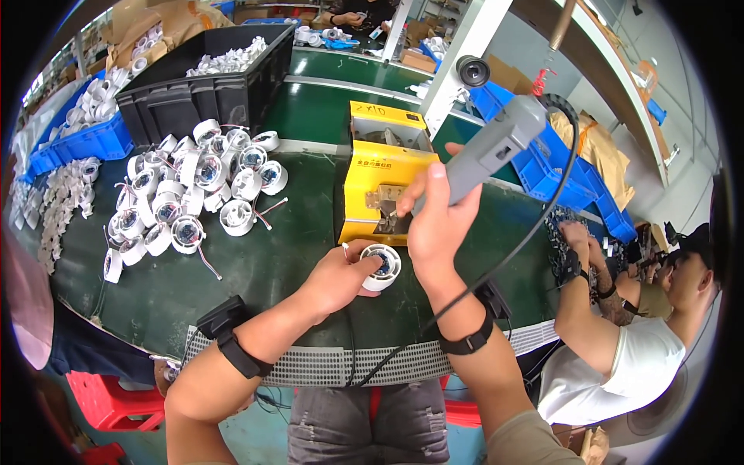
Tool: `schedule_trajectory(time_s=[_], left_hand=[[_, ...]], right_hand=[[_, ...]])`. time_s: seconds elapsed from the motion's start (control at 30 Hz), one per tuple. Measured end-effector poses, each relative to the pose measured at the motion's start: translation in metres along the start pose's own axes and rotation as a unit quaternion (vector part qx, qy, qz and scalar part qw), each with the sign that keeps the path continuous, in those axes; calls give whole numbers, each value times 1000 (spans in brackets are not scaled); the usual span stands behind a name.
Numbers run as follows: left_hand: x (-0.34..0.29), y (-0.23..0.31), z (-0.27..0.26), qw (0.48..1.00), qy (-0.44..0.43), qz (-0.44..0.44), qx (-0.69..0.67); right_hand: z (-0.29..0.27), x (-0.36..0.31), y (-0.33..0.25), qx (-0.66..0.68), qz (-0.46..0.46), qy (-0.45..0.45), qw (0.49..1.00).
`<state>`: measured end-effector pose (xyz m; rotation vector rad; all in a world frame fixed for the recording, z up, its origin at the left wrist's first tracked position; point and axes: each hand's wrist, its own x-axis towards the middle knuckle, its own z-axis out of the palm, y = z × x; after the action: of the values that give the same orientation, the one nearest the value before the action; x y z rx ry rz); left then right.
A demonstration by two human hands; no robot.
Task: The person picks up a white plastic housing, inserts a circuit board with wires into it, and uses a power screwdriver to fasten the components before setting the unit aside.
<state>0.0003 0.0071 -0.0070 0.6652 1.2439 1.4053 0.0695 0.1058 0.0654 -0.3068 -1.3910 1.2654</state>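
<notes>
My left hand (341, 280) is closed around a round white plastic housing (392, 268) with a dark blue circuit board inside, low over the green bench. The thumb lies across its open face. My right hand (442, 221) grips a grey electric screwdriver (493, 147), whose black cable loops down past my forearm. The driver's lower end is hidden behind my fingers. Just beyond my hands stands a yellow screw feeder (391, 170) with a metal outlet on its front. Left of it, a heap of similar white housings (209, 170) with thin wires covers the bench.
Behind the heap are a black crate (186, 105) of small white parts and a blue bin (89, 139) of white rings. Small white pieces (66, 209) lie at far left. Blue trays (542, 167) stand at right, where a person in a white shirt (612, 372) works close by.
</notes>
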Motion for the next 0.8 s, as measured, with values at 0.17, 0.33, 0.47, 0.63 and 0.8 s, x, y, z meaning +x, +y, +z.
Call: schedule_trajectory(time_s=[0.17,0.33,0.47,0.63,0.8], left_hand=[[-3,2,1,1000,-7,-1,28],[-5,3,3,998,-15,8,56],[-5,-1,3,997,-12,30,73],[-6,-3,5,996,-5,41,80],[-5,-2,7,994,-4,43,102]], right_hand=[[-9,-24,-18,15,38,-19,999],[-13,-28,-23,22,30,-25,999],[-14,-30,-20,24,66,-29,997],[-13,-30,-22,29,65,-32,997],[-14,-31,-22,37,77,-31,996]])
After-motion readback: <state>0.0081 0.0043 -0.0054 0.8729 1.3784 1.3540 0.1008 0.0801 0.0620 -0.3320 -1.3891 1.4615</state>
